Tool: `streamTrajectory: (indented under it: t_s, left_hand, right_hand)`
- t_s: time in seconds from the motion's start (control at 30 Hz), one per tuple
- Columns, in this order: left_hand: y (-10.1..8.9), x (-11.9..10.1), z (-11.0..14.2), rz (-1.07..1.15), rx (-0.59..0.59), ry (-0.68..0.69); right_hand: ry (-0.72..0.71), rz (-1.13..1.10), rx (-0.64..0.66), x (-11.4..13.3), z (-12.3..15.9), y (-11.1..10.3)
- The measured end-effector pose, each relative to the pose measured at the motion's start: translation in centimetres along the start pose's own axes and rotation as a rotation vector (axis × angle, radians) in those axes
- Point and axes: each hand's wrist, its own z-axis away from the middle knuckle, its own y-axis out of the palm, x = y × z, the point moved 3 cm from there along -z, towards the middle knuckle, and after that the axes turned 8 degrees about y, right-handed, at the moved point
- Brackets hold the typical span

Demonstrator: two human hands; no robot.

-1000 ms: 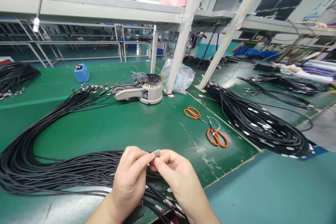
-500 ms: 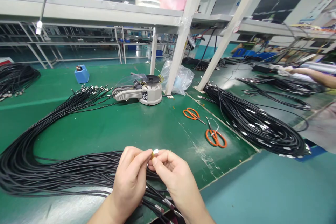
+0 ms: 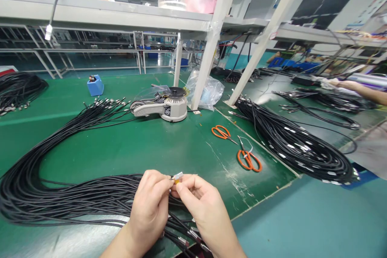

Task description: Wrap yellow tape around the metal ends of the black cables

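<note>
My left hand (image 3: 151, 205) is closed in a pinch on a small metal cable connector (image 3: 172, 178), whose dark tip shows at the fingertips. The thumb and forefinger of my right hand (image 3: 201, 205) pinch a bit of yellow tape (image 3: 177, 182) against it. A whitish tab (image 3: 179, 175) stands up between the fingertips of both hands. Beneath and behind the hands lies a thick bundle of black cables (image 3: 90, 195), curving away to the left; its metal-ended plugs (image 3: 184, 241) spread below my wrists.
A round tape dispenser (image 3: 175, 109) stands mid-table by a crumpled plastic bag (image 3: 208, 90). Orange-handled scissors (image 3: 221, 132) and a second orange pair (image 3: 249, 160) lie to the right. A blue holder (image 3: 95, 85), a coiled cable bundle (image 3: 296, 141), shelf posts (image 3: 208, 48) and another person's arm (image 3: 363, 88) surround this.
The whitish tab has turned and more of the yellow tape shows between my fingertips. Both hands stay almost in place; the view shifts slightly.
</note>
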Motion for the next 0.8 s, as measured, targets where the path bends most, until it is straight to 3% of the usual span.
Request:
streamTrajectory:
  t_s: [0.4,0.8]
  left_hand:
    - [-0.13,-0.23,-0.04,-0.043,0.001,0.033]
    - [-0.10,-0.07,0.16,-0.056,0.002,-0.020]
  right_hand:
    - [0.001,0.098,0.007,0.27,-0.03,-0.04]
    - [-0.010,0.091,0.004,0.58,-0.10,0.11]
